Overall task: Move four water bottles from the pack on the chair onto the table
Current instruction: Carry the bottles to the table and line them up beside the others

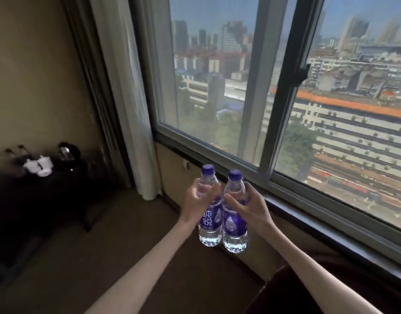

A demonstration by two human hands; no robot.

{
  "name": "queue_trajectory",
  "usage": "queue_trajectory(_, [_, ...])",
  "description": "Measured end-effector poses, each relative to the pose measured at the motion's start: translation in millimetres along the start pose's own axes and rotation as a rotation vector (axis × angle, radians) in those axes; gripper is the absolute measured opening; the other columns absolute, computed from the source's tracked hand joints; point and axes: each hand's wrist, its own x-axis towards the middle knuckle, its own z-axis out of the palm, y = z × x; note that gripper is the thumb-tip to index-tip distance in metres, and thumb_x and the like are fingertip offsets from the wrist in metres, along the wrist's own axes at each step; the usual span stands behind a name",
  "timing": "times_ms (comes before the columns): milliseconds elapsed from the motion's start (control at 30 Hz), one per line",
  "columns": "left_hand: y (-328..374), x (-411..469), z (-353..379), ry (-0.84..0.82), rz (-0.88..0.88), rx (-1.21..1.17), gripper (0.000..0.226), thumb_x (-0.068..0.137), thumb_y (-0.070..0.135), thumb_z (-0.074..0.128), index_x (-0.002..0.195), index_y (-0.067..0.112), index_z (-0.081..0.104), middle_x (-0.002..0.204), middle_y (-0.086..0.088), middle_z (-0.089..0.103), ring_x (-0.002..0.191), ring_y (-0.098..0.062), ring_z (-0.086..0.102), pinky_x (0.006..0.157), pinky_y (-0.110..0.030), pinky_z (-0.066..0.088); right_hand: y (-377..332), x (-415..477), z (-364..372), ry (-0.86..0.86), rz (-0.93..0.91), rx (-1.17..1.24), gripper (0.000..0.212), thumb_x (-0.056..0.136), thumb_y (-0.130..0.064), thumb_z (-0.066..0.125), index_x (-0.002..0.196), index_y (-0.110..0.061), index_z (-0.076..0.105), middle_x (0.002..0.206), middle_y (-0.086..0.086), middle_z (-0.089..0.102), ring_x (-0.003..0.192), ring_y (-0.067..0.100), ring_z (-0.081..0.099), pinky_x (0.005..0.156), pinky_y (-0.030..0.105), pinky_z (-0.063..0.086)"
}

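Observation:
Two clear water bottles with purple caps and purple labels are held upright side by side in the air, touching each other. My left hand [198, 198] grips the left water bottle [209, 223] around its shoulder. Around the right water bottle [235, 227], at the same height, my right hand [247, 205] is closed. Both arms are stretched out over the carpet, in front of the window sill. A dark table [36, 196] stands at the far left against the wall. The pack is out of view; a dark red chair edge [296, 288] shows at the bottom right.
On the dark table stand a black kettle [67, 152], white cups [40, 165] and small dark items. A white curtain [131, 109] hangs between table and window. A wide window [285, 98] with a grey sill runs along the right. Brown carpet [104, 257] lies below.

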Motion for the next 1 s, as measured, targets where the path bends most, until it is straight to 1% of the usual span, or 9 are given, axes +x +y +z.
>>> queue_trajectory(100, [-23, 20, -82, 0.127, -0.065, 0.034, 0.056, 0.059, 0.071, 0.067, 0.101, 0.035, 0.061, 0.091, 0.01, 0.071, 0.08, 0.005, 0.067, 0.07, -0.016, 0.051, 1, 37, 88, -0.115, -0.008, 0.011, 0.029, 0.067, -0.054, 0.079, 0.09, -0.045, 0.064, 0.088, -0.014, 0.077, 0.075, 0.005, 0.074, 0.061, 0.016, 0.055])
queue_trajectory(167, [-38, 38, -140, 0.197, -0.092, 0.059, 0.068, 0.059, 0.071, 0.067, 0.114, 0.032, 0.059, 0.097, 0.008, 0.071, 0.09, -0.003, 0.068, 0.078, -0.022, 0.051, 4, 64, 150, -0.176, -0.01, 0.021, 0.032, 0.067, -0.053, 0.08, 0.091, -0.043, 0.063, 0.089, -0.018, 0.076, 0.075, 0.001, 0.073, 0.062, 0.014, 0.054])
queue_trajectory(233, [-50, 56, -198, 0.258, -0.107, 0.083, 0.077, 0.059, 0.072, 0.067, 0.119, 0.025, 0.058, 0.097, 0.007, 0.072, 0.09, -0.004, 0.069, 0.08, -0.023, 0.05, 4, 92, 213, -0.242, -0.009, 0.026, 0.039, 0.068, -0.052, 0.082, 0.097, -0.037, 0.06, 0.09, -0.021, 0.075, 0.076, 0.0, 0.073, 0.063, 0.013, 0.054])
queue_trajectory(333, [-63, 87, -285, 0.324, -0.113, 0.117, 0.068, 0.06, 0.068, 0.068, 0.111, 0.024, 0.062, 0.093, 0.005, 0.071, 0.079, 0.005, 0.067, 0.065, -0.012, 0.049, 8, 132, 306, -0.312, 0.021, 0.04, 0.038, 0.075, -0.037, 0.08, 0.104, -0.027, 0.058, 0.092, -0.014, 0.076, 0.079, 0.004, 0.074, 0.065, 0.017, 0.056])
queue_trajectory(400, [-69, 108, -338, 0.367, -0.111, 0.141, 0.055, 0.065, 0.063, 0.071, 0.105, 0.026, 0.064, 0.091, 0.006, 0.071, 0.076, 0.007, 0.065, 0.065, -0.01, 0.049, 6, 160, 363, -0.354, 0.022, 0.054, 0.038, 0.076, -0.034, 0.079, 0.106, -0.024, 0.058, 0.087, -0.007, 0.075, 0.079, 0.004, 0.073, 0.066, 0.019, 0.056])
queue_trajectory(533, [-83, 146, -432, 0.449, -0.137, 0.145, 0.043, 0.071, 0.057, 0.072, 0.102, 0.029, 0.064, 0.091, 0.009, 0.071, 0.081, 0.006, 0.065, 0.066, -0.006, 0.047, -2, 214, 464, -0.467, 0.011, 0.091, 0.035, 0.081, -0.034, 0.076, 0.11, -0.024, 0.058, 0.095, -0.006, 0.075, 0.086, 0.009, 0.073, 0.075, 0.026, 0.059])
queue_trajectory(667, [-110, 197, -513, 0.569, -0.15, 0.145, 0.037, 0.07, 0.057, 0.073, 0.097, 0.033, 0.064, 0.092, 0.011, 0.072, 0.083, 0.003, 0.067, 0.066, -0.007, 0.048, 2, 273, 559, -0.562, -0.032, 0.133, 0.032, 0.08, -0.045, 0.072, 0.104, -0.033, 0.056, 0.095, -0.018, 0.073, 0.083, 0.003, 0.071, 0.07, 0.016, 0.054])
queue_trajectory(833, [-146, 268, -602, 0.707, -0.157, 0.181, 0.042, 0.067, 0.057, 0.072, 0.097, 0.03, 0.063, 0.09, 0.007, 0.072, 0.086, -0.002, 0.068, 0.075, -0.017, 0.051, 21, 355, 669, -0.663, -0.08, 0.17, 0.04, 0.074, -0.055, 0.066, 0.107, -0.034, 0.054, 0.093, -0.025, 0.07, 0.081, -0.003, 0.069, 0.066, 0.008, 0.049])
queue_trajectory(1000, [-166, 330, -679, 0.736, -0.153, 0.183, 0.052, 0.07, 0.055, 0.071, 0.107, 0.019, 0.062, 0.099, -0.001, 0.07, 0.095, -0.018, 0.068, 0.089, -0.039, 0.053, 30, 426, 761, -0.774, -0.068, 0.198, 0.042, 0.086, -0.034, 0.071, 0.122, -0.026, 0.049, 0.099, -0.028, 0.069, 0.088, -0.005, 0.069, 0.072, 0.007, 0.05])
